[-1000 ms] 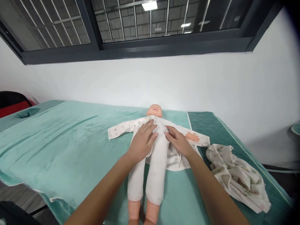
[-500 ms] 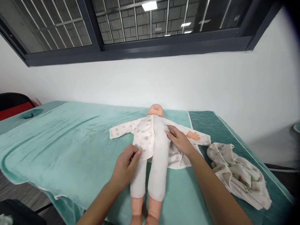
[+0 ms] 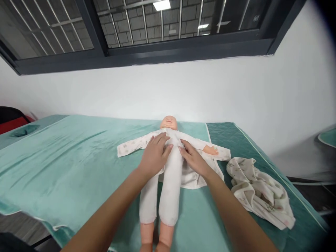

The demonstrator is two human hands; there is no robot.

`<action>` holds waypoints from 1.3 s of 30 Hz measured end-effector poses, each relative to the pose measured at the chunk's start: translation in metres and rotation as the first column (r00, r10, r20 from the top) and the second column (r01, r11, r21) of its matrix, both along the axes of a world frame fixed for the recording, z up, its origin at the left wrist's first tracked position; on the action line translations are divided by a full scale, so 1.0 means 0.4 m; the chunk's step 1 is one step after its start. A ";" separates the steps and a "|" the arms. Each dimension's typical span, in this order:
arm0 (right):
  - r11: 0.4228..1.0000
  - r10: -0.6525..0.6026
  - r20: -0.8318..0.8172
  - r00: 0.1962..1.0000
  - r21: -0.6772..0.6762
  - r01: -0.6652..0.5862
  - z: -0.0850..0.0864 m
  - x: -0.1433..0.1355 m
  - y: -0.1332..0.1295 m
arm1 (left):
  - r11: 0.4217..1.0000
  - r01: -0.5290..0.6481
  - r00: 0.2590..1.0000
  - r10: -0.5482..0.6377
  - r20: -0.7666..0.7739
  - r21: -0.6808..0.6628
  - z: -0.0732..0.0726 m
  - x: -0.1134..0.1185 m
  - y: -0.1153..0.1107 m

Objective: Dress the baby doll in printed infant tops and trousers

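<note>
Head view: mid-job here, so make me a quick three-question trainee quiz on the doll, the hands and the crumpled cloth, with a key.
1. Multiple choice: as seen in the picture, where does the crumpled printed cloth lie relative to the doll? A) to the left B) to the right C) underneath it
2. True or false: the doll lies face down.
3. Fill in: the left hand and the right hand are both at the doll's ____.

Key: 1. B. 2. False, it lies face up. 3. torso.
</note>
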State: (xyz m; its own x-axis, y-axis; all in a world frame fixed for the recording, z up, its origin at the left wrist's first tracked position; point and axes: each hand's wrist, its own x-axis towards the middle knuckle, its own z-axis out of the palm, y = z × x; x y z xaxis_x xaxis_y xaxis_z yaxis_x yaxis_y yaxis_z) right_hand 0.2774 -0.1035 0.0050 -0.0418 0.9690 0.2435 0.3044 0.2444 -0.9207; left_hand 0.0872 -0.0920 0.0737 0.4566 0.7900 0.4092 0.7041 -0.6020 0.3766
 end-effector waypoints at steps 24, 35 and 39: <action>0.978 0.199 0.026 0.980 -0.073 -0.196 0.065 0.035 -0.039 | 0.938 0.236 0.681 -0.345 -0.646 -0.252 0.053 0.394 0.220; 0.754 -0.484 0.521 0.703 -0.161 0.638 -0.009 0.218 0.024 | 0.941 0.313 0.762 -0.332 -0.556 -0.133 0.047 0.333 0.233; 0.769 -0.559 0.196 0.806 -0.240 0.592 -0.038 0.251 0.034 | 0.940 0.328 0.735 -0.316 -0.600 -0.092 0.030 0.324 0.230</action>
State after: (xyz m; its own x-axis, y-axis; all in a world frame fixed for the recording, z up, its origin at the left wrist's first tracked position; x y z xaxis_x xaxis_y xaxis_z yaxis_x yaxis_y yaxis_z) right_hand 0.3779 -0.0900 -0.0102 0.5359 0.8443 -0.0095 0.4056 -0.2673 -0.8741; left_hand 0.2169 0.0002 0.0857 0.8378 0.5455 -0.0219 0.5432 -0.8369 -0.0676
